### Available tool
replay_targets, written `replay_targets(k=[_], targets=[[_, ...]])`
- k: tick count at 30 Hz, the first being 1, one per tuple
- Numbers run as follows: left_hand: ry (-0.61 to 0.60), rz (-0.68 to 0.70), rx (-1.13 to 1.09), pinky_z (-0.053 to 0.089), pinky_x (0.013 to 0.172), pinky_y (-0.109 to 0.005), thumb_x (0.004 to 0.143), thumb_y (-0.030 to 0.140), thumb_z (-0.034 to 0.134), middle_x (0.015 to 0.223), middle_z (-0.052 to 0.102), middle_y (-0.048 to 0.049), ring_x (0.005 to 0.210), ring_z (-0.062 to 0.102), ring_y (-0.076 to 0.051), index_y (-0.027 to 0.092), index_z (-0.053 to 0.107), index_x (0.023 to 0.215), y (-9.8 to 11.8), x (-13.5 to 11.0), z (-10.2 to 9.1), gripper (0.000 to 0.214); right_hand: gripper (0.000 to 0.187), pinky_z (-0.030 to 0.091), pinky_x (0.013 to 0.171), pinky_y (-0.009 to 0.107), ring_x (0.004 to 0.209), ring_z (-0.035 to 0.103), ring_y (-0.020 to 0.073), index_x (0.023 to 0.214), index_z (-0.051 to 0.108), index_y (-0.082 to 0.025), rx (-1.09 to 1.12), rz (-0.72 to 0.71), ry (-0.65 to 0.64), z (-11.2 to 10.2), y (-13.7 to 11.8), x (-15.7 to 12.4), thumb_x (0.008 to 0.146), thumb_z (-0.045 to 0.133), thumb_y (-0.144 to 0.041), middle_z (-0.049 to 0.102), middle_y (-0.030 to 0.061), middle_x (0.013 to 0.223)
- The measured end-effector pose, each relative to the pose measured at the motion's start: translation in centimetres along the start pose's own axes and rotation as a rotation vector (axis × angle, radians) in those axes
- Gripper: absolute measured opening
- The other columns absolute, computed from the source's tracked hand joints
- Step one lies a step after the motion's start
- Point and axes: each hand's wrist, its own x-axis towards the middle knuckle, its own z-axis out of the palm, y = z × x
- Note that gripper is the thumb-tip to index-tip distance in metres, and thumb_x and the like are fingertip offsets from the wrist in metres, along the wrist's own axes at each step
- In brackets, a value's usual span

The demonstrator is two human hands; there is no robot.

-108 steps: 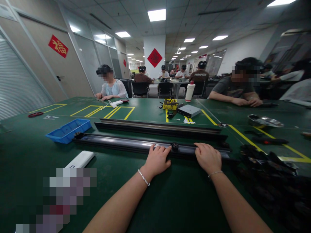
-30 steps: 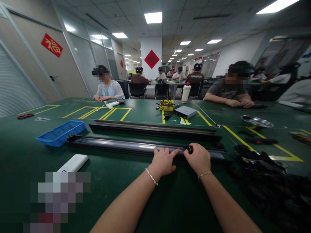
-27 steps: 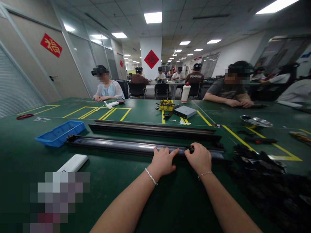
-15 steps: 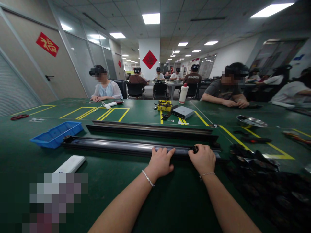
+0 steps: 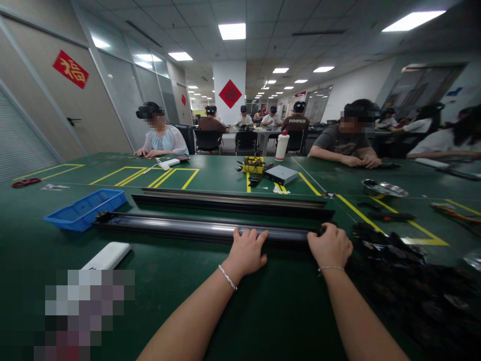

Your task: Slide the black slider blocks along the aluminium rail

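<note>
A long black rail with a shiny inner channel [image 5: 180, 226] lies crosswise in front of me. My left hand [image 5: 246, 253] rests at its near edge, fingers curled over it and thumb apart on the near side. At the rail's right end my right hand [image 5: 330, 245] is closed around a small black piece [image 5: 322, 229], mostly hidden by the fingers. A second black rail [image 5: 233, 201] lies parallel just beyond, untouched by either hand.
A blue tray [image 5: 84, 209] sits by the rail's left end. A heap of dark parts [image 5: 421, 286] lies right of my right hand. Farther back are a metal bowl [image 5: 383, 189], a grey box [image 5: 281, 174] and a white bottle [image 5: 281, 146]. Other people sit across the table.
My right hand has slid to the right along the rail with the small black piece, reaching the rail's right end. My left hand has stayed at the same spot on the rail.
</note>
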Motion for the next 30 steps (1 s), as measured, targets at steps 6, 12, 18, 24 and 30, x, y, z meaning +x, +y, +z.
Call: replay_targets(k=[6,12,18,24,30], targets=[[-0.025,-0.002,-0.004,0.023,0.101,-0.058,0.078,0.046,0.055,0.116,0.056,-0.0098,0.108,0.048,-0.029,0.026,0.035,0.137,0.0,0.1,-0.2,0.065,0.038,0.04,0.087,0.044,0.104,0.052,0.0295,0.107,0.061,-0.013,0.055,0.076,0.037,-0.2,1.2,0.8,0.072,0.051,-0.025,0.057,0.0165,0.11],[-0.052,-0.018,0.005,0.022,0.103,-0.057,0.079,0.046,0.054,0.119,0.055,-0.0098,0.11,0.048,-0.029,0.026,0.035,0.138,0.1,0.0,-0.5,0.065,0.038,0.042,0.084,0.041,0.107,0.05,0.0304,0.109,0.062,-0.015,0.121,0.179,-0.015,-0.2,2.7,1.7,0.075,0.046,-0.024,0.054,0.0157,0.117],[-0.046,-0.011,-0.009,0.021,0.103,-0.057,0.079,0.045,0.054,0.116,0.056,-0.0098,0.108,0.048,-0.029,0.026,0.036,0.137,0.1,0.0,-0.6,0.064,0.043,0.043,0.082,0.043,0.108,0.049,0.0324,0.119,0.057,-0.016,0.119,0.223,-0.052,-0.6,2.8,1.9,0.079,0.041,-0.022,0.051,0.0175,0.12],[-0.048,-0.016,-0.006,0.021,0.103,-0.058,0.079,0.045,0.054,0.118,0.055,-0.0099,0.109,0.048,-0.029,0.026,0.036,0.137,0.1,0.0,-0.6,0.064,0.046,0.045,0.078,0.044,0.105,0.051,0.0323,0.124,0.054,-0.017,0.1,0.22,-0.096,-1.0,2.8,2.1,0.081,0.038,-0.021,0.049,0.0186,0.122],[-0.045,-0.018,0.003,0.021,0.103,-0.057,0.078,0.045,0.056,0.118,0.056,-0.0095,0.11,0.048,-0.029,0.026,0.037,0.136,0.1,0.0,-0.7,0.063,0.044,0.045,0.077,0.043,0.103,0.052,0.0317,0.118,0.059,-0.017,0.001,0.196,-0.149,-1.2,3.3,2.5,0.081,0.035,-0.018,0.05,0.018,0.119]])
